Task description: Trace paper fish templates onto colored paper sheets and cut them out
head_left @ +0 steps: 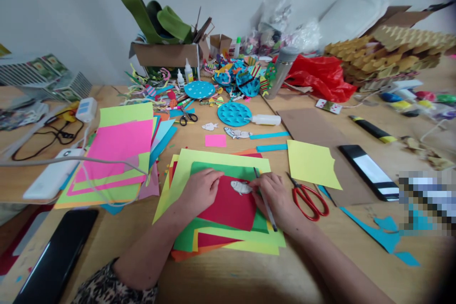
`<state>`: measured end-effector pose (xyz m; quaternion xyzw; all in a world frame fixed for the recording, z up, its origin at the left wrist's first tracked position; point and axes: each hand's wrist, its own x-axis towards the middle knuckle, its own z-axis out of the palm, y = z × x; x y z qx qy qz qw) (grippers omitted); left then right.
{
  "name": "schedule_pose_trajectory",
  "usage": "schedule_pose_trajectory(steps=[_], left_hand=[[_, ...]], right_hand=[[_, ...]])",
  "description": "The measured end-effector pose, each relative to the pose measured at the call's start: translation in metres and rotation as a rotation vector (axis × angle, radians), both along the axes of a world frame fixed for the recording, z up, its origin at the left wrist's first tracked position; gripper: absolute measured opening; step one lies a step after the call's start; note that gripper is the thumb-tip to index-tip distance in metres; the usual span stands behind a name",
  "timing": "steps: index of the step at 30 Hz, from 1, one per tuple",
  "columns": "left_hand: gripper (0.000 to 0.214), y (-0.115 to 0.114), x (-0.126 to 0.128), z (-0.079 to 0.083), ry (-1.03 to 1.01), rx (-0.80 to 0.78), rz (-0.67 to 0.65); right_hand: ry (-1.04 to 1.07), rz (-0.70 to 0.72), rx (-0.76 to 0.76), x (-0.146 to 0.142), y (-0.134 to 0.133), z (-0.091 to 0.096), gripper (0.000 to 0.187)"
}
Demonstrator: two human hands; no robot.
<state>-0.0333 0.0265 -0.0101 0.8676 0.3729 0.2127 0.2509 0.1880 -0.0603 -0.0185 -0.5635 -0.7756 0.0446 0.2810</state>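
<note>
A small pale paper fish (pixel 241 187) lies flat on a red sheet (pixel 230 209), between the two hands and touching the fingertips of the right one. The right hand (pixel 274 197) grips a pencil (pixel 270 214) in a writing hold, its point hidden at the fish's near edge, while the free fingers rest on the cut-out, apparently to pin it against the paper. The left hand (pixel 201 190) grasps nothing: it lies palm down, fingers loosely bent, on the red sheet's left corner, a placement that seems meant to stop the sheet sliding. Beneath the red sheet sit a green sheet (pixel 221 171) and a fanned stack of yellow paper (pixel 213 156), which form a pad on the tabletop (pixel 228 270). Just right of the right hand lie red scissors (pixel 308 198), blades closed, with a loose yellow sheet (pixel 309 164) beyond them. Ahead of the hands are a pink note (pixel 215 140), a blue disc (pixel 234 114), a glue bottle (pixel 265 119) on its side and black scissors (pixel 188 117). Well to the left of the left hand lies a pile of pink and green paper (pixel 117 147).
</note>
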Motion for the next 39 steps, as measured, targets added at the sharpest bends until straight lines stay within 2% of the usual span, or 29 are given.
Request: schedule_pose_trajectory(steps=[6, 13, 15, 19, 21, 24, 29, 31, 33, 36, 39], left_hand=[[0.029, 0.0, 0.001, 0.0, 0.012, 0.004, 0.009], [0.029, 0.0, 0.001, -0.003, 0.018, 0.031, 0.011], [0.029, 0.0, 0.001, -0.004, 0.022, 0.027, 0.008], [0.03, 0.0, 0.001, -0.004, 0.008, 0.01, -0.003], [0.031, 0.0, 0.0, -0.003, 0.003, 0.001, -0.005], [0.031, -0.001, 0.0, -0.002, 0.014, 0.003, -0.001], [0.032, -0.004, 0.001, -0.002, 0.088, 0.051, -0.021], [0.033, -0.005, 0.002, -0.001, 0.125, 0.086, -0.045], [0.032, -0.006, 0.002, 0.0, 0.162, 0.117, -0.063], [0.03, -0.008, 0.003, 0.001, 0.215, 0.132, -0.071], [0.028, -0.008, 0.003, 0.003, 0.243, 0.134, -0.086]], right_hand=[[-0.107, -0.01, -0.023, -0.003, 0.006, 0.008, 0.014], [-0.112, 0.018, -0.057, -0.007, 0.008, 0.001, 0.011], [-0.044, 0.019, -0.072, -0.007, 0.006, 0.0, 0.009], [0.267, 0.02, -0.164, -0.001, 0.018, 0.005, 0.006], [0.365, -0.011, -0.156, 0.001, 0.04, 0.01, 0.005], [0.441, -0.055, -0.142, 0.0, 0.094, 0.018, 0.007], [0.369, -0.012, -0.208, -0.022, 0.195, 0.018, 0.01], [0.328, -0.003, -0.228, -0.032, 0.224, 0.016, 0.01], [0.285, -0.007, -0.243, -0.037, 0.241, 0.016, 0.011], [0.228, -0.017, -0.218, -0.032, 0.236, 0.023, 0.014], [0.167, 0.005, -0.155, -0.009, 0.189, 0.035, 0.017]])
